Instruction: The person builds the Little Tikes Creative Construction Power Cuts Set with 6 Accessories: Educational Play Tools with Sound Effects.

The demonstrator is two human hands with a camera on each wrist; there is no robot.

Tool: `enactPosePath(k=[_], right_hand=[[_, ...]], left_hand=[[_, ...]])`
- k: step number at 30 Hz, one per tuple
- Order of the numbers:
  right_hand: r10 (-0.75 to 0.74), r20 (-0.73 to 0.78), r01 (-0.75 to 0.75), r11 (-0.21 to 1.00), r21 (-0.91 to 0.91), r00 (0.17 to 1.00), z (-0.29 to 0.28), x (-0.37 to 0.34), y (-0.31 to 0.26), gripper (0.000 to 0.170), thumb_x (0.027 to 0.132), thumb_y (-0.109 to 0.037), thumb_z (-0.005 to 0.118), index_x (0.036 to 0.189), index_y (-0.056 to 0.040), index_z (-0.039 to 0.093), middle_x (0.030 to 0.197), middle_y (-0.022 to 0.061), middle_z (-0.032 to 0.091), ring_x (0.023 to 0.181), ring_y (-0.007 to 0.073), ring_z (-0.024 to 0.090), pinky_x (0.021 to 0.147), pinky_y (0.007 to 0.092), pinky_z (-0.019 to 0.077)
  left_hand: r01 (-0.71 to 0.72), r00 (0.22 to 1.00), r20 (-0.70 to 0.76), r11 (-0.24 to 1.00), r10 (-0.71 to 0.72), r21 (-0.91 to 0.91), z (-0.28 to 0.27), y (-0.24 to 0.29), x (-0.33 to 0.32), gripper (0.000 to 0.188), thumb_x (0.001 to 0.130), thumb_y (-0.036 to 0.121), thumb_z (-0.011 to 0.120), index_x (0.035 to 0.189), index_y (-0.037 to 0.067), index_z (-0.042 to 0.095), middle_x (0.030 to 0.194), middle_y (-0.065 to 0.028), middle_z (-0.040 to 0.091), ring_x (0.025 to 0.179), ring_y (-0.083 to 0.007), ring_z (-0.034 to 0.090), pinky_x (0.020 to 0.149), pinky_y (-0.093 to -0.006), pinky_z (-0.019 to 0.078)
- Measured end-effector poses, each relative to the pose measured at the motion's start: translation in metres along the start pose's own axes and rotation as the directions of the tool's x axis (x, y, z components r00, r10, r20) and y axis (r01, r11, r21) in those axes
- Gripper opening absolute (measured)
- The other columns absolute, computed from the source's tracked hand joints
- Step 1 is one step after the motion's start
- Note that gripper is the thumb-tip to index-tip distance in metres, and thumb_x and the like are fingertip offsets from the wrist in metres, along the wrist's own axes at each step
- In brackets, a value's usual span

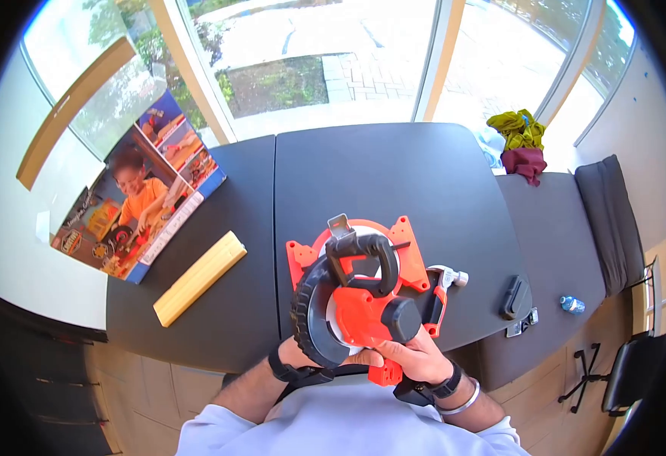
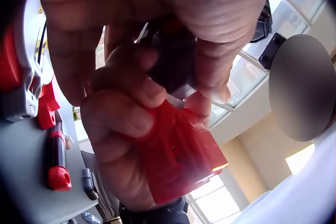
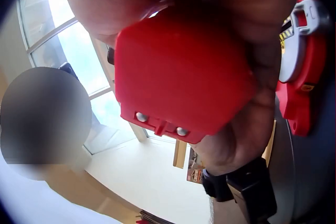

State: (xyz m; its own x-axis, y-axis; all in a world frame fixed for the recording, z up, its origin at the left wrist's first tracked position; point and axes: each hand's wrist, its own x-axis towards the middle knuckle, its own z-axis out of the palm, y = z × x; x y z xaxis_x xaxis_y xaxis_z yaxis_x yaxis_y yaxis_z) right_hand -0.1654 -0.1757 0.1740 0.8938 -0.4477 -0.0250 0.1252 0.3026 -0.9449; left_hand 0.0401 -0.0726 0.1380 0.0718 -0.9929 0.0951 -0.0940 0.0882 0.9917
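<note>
A red and black toy power saw [image 1: 359, 311], with a round black guard and looped black handle, is held close to my body. Low on the left, my left hand [image 1: 295, 353] grips it, partly hidden beneath the guard. My right hand [image 1: 420, 359] holds it beside the black cap, thumb over the red block [image 1: 385, 372] at the near end. Fingers curl round this block [image 2: 181, 153] in the left wrist view. Two silver studs show on its end [image 3: 181, 87] in the right wrist view. The red saw base [image 1: 413, 254] lies on the table behind.
On the dark table [image 1: 378, 167] lie a toy hammer [image 1: 441, 296] at right and a wooden block [image 1: 200, 277] at left. A large picture box [image 1: 143, 190] stands back left. A black case [image 1: 513, 298] is near the right edge; a bottle [image 1: 572, 305] lies beyond.
</note>
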Motion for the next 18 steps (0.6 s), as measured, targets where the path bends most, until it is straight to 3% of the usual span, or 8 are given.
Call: enactPosePath(k=[1, 3, 5, 8, 13, 15, 17, 18], right_hand=[[-0.006, -0.006, 0.006, 0.999, -0.034, 1.000, 0.001, 0.002, 0.001, 0.067, 0.112, -0.021, 0.070, 0.165, -0.0018, 0.035, 0.144, 0.0074, 0.058, 0.128, 0.0156, 0.055, 0.115, 0.0352, 0.0438], [-0.010, 0.023, 0.011, 1.000, -0.020, 1.000, -0.006, 0.003, 0.016, 0.065, 0.112, -0.017, 0.069, 0.164, -0.0019, 0.033, 0.143, 0.0097, 0.059, 0.125, 0.0151, 0.058, 0.113, 0.0347, 0.0456], [-0.156, -0.046, 0.137, 0.950, -0.280, 0.987, -0.007, 0.009, 0.025, 0.069, 0.110, -0.013, 0.072, 0.165, -0.0033, 0.031, 0.141, 0.0108, 0.058, 0.123, 0.0157, 0.062, 0.107, 0.0346, 0.0517], [-0.095, -0.169, 0.083, 0.994, -0.074, 0.981, 0.000, 0.009, 0.008, 0.076, 0.106, -0.008, 0.075, 0.166, -0.0033, 0.029, 0.138, 0.0114, 0.056, 0.122, 0.0174, 0.066, 0.102, 0.0349, 0.0572], [-0.238, -0.238, 0.230, 0.971, -0.063, 0.942, -0.022, 0.001, -0.002, 0.080, 0.101, 0.000, 0.077, 0.166, -0.0070, 0.032, 0.134, 0.0127, 0.054, 0.118, 0.0208, 0.068, 0.100, 0.0367, 0.0599], [-0.348, -0.236, 0.343, 0.937, -0.065, 0.907, -0.029, -0.002, -0.017, 0.082, 0.099, -0.001, 0.079, 0.167, -0.0074, 0.033, 0.134, 0.0131, 0.056, 0.118, 0.0224, 0.068, 0.099, 0.0386, 0.0599], [-0.414, -0.264, 0.405, 0.910, -0.088, 0.871, -0.034, -0.006, -0.031, 0.083, 0.100, -0.014, 0.083, 0.167, -0.0062, 0.034, 0.136, 0.0137, 0.057, 0.118, 0.0242, 0.069, 0.101, 0.0396, 0.0585], [-0.456, -0.263, 0.440, 0.890, -0.121, 0.850, -0.034, -0.008, -0.036, 0.084, 0.100, -0.018, 0.084, 0.167, -0.0057, 0.034, 0.137, 0.0140, 0.058, 0.119, 0.0242, 0.068, 0.101, 0.0393, 0.0578]], left_hand=[[0.169, 0.985, -0.043, 0.986, -0.168, 0.012, -0.004, 0.001, -0.001, 0.145, 0.063, 0.055, 0.108, 0.168, 0.001, 0.024, 0.158, -0.0132, 0.049, 0.146, -0.0304, 0.050, 0.127, -0.0483, 0.0385], [0.029, 0.998, -0.054, 0.999, -0.026, 0.045, -0.006, 0.003, 0.001, 0.133, 0.067, 0.050, 0.107, 0.164, 0.002, 0.030, 0.155, -0.0125, 0.052, 0.143, -0.0294, 0.053, 0.124, -0.0470, 0.0418], [-0.117, 0.991, -0.051, 0.989, 0.122, 0.088, -0.007, 0.009, 0.009, 0.122, 0.070, 0.045, 0.105, 0.161, 0.003, 0.036, 0.152, -0.0118, 0.055, 0.140, -0.0285, 0.056, 0.120, -0.0456, 0.0452], [-0.208, 0.975, -0.054, 0.969, 0.217, 0.137, -0.014, 0.016, 0.018, 0.104, 0.076, 0.038, 0.103, 0.156, 0.004, 0.045, 0.148, -0.0108, 0.060, 0.136, -0.0271, 0.060, 0.114, -0.0436, 0.0503], [-0.239, 0.959, -0.093, 0.943, 0.266, 0.231, -0.032, 0.029, 0.021, 0.076, 0.086, 0.026, 0.099, 0.147, 0.007, 0.060, 0.141, -0.0090, 0.069, 0.128, -0.0248, 0.066, 0.105, -0.0402, 0.0587], [-0.213, 0.962, -0.113, 0.942, 0.249, 0.259, -0.039, 0.029, 0.018, 0.074, 0.082, 0.019, 0.099, 0.144, 0.006, 0.060, 0.129, -0.0120, 0.074, 0.114, -0.0278, 0.072, 0.100, -0.0396, 0.0603], [-0.203, 0.972, -0.068, 0.949, 0.225, 0.240, -0.049, 0.031, 0.013, 0.071, 0.078, 0.009, 0.096, 0.138, 0.005, 0.060, 0.110, -0.0168, 0.076, 0.095, -0.0364, 0.077, 0.086, -0.0406, 0.0620], [-0.162, 0.978, -0.065, 0.915, 0.199, 0.369, -0.051, 0.027, 0.013, 0.067, 0.073, 0.003, 0.091, 0.132, 0.005, 0.060, 0.094, -0.0188, 0.074, 0.082, -0.0437, 0.074, 0.074, -0.0432, 0.0603]])
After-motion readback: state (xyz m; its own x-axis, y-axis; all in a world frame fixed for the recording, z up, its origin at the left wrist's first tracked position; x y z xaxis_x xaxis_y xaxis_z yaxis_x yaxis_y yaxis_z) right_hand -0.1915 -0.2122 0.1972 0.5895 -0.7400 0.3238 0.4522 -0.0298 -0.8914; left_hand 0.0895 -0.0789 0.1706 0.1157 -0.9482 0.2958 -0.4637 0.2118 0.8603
